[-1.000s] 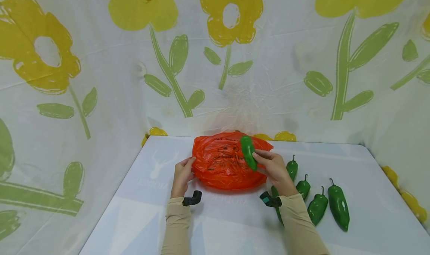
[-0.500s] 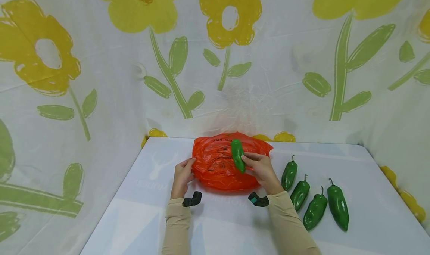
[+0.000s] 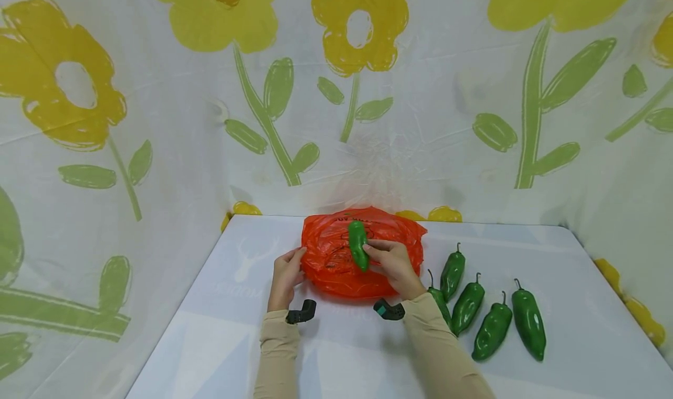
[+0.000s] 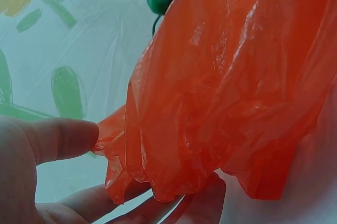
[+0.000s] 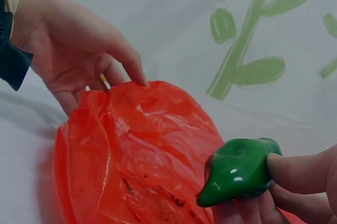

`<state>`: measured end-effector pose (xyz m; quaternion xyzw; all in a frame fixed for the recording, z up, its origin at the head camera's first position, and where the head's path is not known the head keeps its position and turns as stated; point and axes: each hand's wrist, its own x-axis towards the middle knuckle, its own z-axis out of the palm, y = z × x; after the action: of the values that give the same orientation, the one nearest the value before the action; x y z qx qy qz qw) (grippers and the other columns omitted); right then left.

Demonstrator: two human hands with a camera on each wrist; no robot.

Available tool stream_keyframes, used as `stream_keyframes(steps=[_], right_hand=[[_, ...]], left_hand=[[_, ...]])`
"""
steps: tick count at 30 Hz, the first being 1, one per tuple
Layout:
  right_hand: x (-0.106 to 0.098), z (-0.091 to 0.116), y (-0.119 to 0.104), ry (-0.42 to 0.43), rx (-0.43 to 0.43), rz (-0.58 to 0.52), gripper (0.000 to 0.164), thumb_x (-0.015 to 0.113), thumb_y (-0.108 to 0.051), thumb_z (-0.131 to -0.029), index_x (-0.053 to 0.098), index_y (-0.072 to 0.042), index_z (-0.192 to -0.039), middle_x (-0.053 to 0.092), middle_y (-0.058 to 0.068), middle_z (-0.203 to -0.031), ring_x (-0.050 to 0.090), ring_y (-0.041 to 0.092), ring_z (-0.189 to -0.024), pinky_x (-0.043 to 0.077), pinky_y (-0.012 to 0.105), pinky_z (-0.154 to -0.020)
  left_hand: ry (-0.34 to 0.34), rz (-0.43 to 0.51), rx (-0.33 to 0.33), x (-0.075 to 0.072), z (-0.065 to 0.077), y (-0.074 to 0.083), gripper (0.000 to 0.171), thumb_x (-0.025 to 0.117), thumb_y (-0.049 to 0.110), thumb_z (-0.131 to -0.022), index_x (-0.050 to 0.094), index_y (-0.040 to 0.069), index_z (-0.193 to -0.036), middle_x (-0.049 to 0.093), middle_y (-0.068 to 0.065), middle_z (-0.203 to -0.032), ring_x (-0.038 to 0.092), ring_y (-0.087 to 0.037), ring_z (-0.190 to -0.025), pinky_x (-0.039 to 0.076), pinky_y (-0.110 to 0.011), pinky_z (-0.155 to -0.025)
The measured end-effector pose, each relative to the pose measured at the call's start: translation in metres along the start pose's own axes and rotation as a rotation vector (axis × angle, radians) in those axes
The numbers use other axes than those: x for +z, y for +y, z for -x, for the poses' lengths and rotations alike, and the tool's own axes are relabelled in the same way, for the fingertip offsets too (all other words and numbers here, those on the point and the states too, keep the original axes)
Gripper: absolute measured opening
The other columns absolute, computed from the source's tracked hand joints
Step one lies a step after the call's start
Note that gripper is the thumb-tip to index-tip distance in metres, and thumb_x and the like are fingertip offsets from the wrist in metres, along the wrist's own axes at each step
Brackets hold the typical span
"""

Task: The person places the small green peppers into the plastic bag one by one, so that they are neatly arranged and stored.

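Note:
A red plastic bag (image 3: 336,276) with dark print lies at the far middle of the white table. My left hand (image 3: 285,276) pinches its left edge; in the left wrist view the thumb (image 4: 68,139) is on one side of the film and the fingers are under it. A glossy green pepper (image 3: 357,244) is gripped between the thumb and fingers of my right hand (image 3: 394,266), overlapping the bag in the head view. The right wrist view has this pepper (image 5: 239,171) beside the bag's printed side (image 5: 152,145). Its stem is not visible there.
Several more green peppers (image 3: 528,323) with stems lie on the table (image 3: 210,340) to the right, one partly hidden by the right sleeve. A flowered curtain (image 3: 436,153) stands behind and at both sides of the table.
My right hand has moved left with the pepper, which now overlaps the middle of the bag. More of the peppers on the table show. The left hand has stayed at the bag's edge.

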<state>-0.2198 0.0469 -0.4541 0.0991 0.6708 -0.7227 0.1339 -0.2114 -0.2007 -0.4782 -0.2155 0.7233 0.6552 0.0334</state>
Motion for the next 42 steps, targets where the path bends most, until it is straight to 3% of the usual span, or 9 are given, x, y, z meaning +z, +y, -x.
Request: stream_keyframes(steps=[12,24,34,42], right_hand=[[0.017,-0.008,0.003,-0.012,0.011,0.011,0.039,0.069,-0.016,-0.1,0.066,-0.001,-0.135,0.065,0.021,-0.134,0.072,0.023,-0.103,0.062,0.04,-0.092],[0.029,-0.02,0.011,0.003,-0.005,0.011,0.036,0.07,-0.012,-0.098,0.067,0.002,-0.131,0.069,0.022,-0.125,0.074,0.018,-0.09,0.064,0.037,-0.082],[0.039,-0.023,0.012,0.0,-0.014,0.006,0.036,0.071,-0.009,-0.097,0.067,0.004,-0.13,0.068,0.027,-0.129,0.076,0.027,-0.1,0.061,0.044,-0.092],[0.046,-0.027,0.016,0.003,-0.022,0.033,0.036,0.071,-0.008,-0.096,0.068,0.005,-0.129,0.069,0.027,-0.126,0.076,0.027,-0.098,0.062,0.044,-0.091]], left_hand=[[-0.001,0.005,-0.003,0.0,-0.001,-0.001,0.058,0.055,0.04,-0.105,0.053,0.004,-0.15,0.06,-0.021,-0.144,0.066,-0.029,-0.112,0.063,-0.031,-0.084],[0.0,-0.001,-0.004,0.001,-0.001,-0.002,0.058,0.056,0.039,-0.105,0.051,0.006,-0.152,0.058,-0.021,-0.148,0.066,-0.028,-0.11,0.062,-0.029,-0.082],[-0.003,0.011,0.004,0.001,-0.001,-0.003,0.056,0.057,0.038,-0.104,0.05,0.013,-0.154,0.059,-0.018,-0.147,0.066,-0.024,-0.103,0.06,-0.023,-0.074],[-0.002,0.006,0.005,0.001,0.0,-0.002,0.055,0.056,0.037,-0.105,0.05,0.012,-0.154,0.058,-0.018,-0.149,0.066,-0.027,-0.109,0.062,-0.028,-0.08]])
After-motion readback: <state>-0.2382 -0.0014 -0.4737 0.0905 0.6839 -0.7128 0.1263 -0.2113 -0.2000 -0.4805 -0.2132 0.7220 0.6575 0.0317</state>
